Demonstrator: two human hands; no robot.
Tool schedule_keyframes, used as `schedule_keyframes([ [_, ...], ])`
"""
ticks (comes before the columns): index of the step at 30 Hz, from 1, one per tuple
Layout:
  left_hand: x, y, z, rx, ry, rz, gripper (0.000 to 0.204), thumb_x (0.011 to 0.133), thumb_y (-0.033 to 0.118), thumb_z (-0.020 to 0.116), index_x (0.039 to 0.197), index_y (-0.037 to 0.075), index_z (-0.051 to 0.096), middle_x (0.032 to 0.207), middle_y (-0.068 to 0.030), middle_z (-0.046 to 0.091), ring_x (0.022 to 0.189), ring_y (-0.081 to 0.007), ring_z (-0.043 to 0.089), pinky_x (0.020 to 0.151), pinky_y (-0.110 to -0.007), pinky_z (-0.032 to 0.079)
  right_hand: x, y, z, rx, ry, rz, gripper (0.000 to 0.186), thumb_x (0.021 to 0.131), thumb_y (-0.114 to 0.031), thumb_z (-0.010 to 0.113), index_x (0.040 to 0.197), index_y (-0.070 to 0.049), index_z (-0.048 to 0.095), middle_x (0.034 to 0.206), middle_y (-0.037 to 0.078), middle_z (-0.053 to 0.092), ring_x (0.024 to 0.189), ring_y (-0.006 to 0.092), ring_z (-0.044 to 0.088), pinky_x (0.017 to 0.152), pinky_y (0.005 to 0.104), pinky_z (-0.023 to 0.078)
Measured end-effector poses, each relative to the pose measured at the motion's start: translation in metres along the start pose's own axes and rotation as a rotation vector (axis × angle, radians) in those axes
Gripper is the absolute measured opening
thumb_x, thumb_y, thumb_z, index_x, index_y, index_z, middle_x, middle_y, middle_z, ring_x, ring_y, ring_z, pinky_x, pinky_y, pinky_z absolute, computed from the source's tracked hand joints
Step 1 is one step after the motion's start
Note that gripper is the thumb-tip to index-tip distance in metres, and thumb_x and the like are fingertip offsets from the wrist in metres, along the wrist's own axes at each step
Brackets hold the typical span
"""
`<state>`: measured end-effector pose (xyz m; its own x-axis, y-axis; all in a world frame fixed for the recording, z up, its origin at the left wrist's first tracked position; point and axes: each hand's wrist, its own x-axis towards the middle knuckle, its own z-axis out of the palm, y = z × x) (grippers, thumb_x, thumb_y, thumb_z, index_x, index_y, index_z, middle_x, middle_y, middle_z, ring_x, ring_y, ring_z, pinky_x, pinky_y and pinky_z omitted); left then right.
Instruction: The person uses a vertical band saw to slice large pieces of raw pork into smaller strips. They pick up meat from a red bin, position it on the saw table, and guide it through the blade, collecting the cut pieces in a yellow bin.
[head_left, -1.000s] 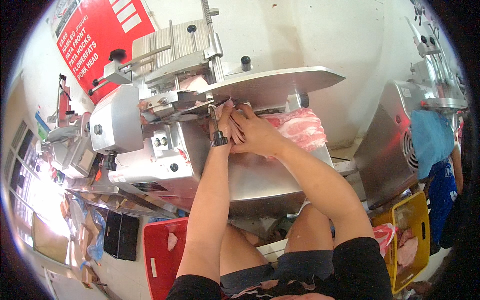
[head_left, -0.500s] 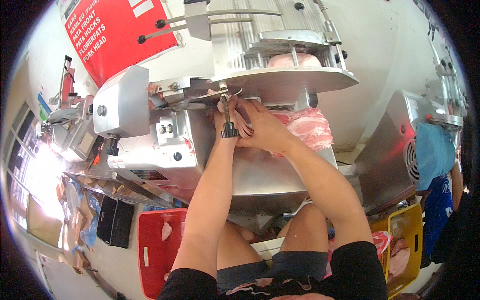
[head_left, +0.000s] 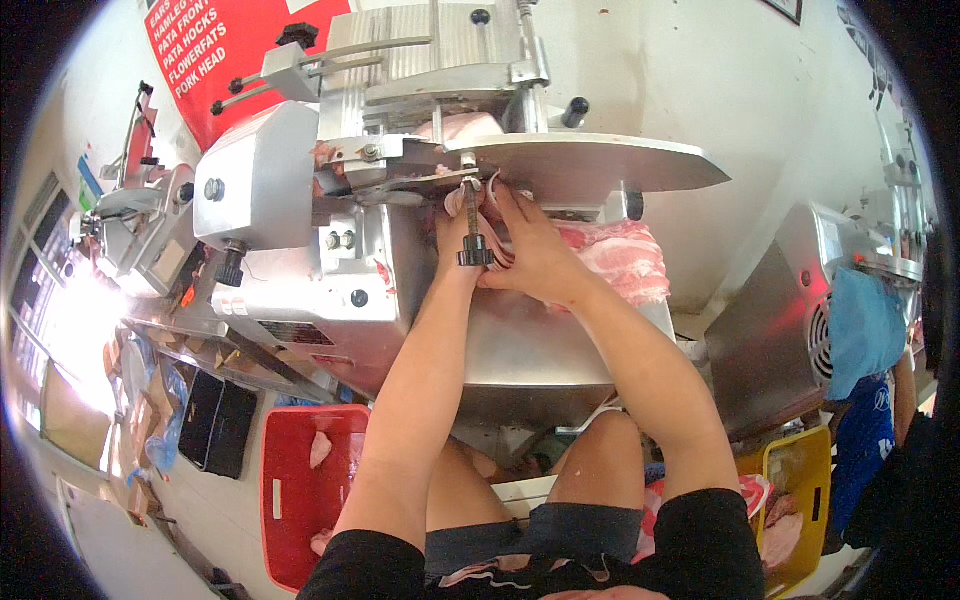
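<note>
Red sign (head_left: 250, 45) w/ white lettering (head_left: 203, 72) bhd slicer (head_left: 375, 275), meat slices (head_left: 497, 238) btwn fingers (head_left: 521, 207)

Before you, the slicer (head_left: 540, 345) shows smooth, glossy metal, its back plate (head_left: 460, 48) ribbed; its knob (head_left: 476, 252), black plastic. Your sleeves (head_left: 702, 545): matt cloth. Red crate (head_left: 279, 490): smooth plastic. Blue bag (head_left: 865, 330): thin, wrinkled plastic.

Red sign (head_left: 225, 75) on wall, up-left of grip. Silver machine (head_left: 150, 250) well left, by bright barred window (head_left: 45, 290). Below-left: black crate (head_left: 225, 430), red crate (head_left: 300, 500) nearer. Below-right: yellow crate (head_left: 822, 460). Far right: bigger metal machine (head_left: 765, 310), blue plastic bag (head_left: 865, 330) beside it.
</note>
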<state>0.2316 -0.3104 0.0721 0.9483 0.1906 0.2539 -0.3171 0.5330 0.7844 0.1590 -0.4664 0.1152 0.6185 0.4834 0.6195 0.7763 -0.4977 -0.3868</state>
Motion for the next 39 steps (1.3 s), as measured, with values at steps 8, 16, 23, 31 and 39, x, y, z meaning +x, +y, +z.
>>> schedule_keyframes([
  [8,-0.023,0.016,0.022,0.058,0.004,-0.136,0.035,0.084,0.021,0.079,0.107,0.001,0.062,0.093,-0.0079,0.065,0.081,-0.0186,0.065,0.070,-0.033,0.053,-0.002,0.005,-0.003,-0.022,-0.069,0.013,0.102,0.066,-0.050,0.083,0.146,-0.006,0.037,0.142,0.031,0.039,0.129,0.0482,0.044,0.102,0.0524,0.044],
  [16,-0.022,0.014,0.015,-0.009,0.159,0.015,0.027,0.087,0.021,0.072,0.105,0.006,0.060,0.084,-0.0044,0.061,0.070,-0.0177,0.059,0.064,-0.032,0.048,0.004,-0.007,-0.029,0.035,-0.416,0.244,0.052,0.067,-0.038,0.085,0.098,-0.002,0.064,0.099,0.019,0.067,0.088,0.0369,0.063,0.079,0.0434,0.049],
  [23,-0.017,0.009,0.010,-0.012,0.152,0.039,0.021,0.090,0.018,0.067,0.105,0.007,0.058,0.094,-0.0065,0.061,0.076,-0.0187,0.061,0.062,-0.034,0.050,-0.002,-0.006,-0.024,0.033,-0.181,0.101,0.072,0.066,-0.037,0.085,0.122,-0.002,0.058,0.118,0.021,0.062,0.108,0.0379,0.060,0.092,0.0429,0.048],
  [31,-0.006,0.002,0.001,-0.128,0.064,-0.069,0.025,0.093,0.014,0.065,0.113,0.002,0.056,0.101,-0.0070,0.062,0.079,-0.0171,0.064,0.068,-0.032,0.052,0.001,-0.003,-0.011,0.105,-0.073,0.040,0.115,0.065,-0.035,0.087,0.151,0.004,0.021,0.151,0.032,0.032,0.142,0.0447,0.030,0.118,0.0449,0.027],
  [39,0.010,-0.011,-0.010,0.006,0.105,0.005,0.033,0.090,0.023,0.069,0.112,0.000,0.060,0.099,-0.0083,0.065,0.085,-0.0179,0.064,0.073,-0.032,0.050,0.000,-0.002,-0.011,0.014,-0.108,0.057,0.116,0.066,-0.042,0.084,0.152,0.004,0.021,0.153,0.033,0.028,0.144,0.0457,0.026,0.118,0.0456,0.027],
])
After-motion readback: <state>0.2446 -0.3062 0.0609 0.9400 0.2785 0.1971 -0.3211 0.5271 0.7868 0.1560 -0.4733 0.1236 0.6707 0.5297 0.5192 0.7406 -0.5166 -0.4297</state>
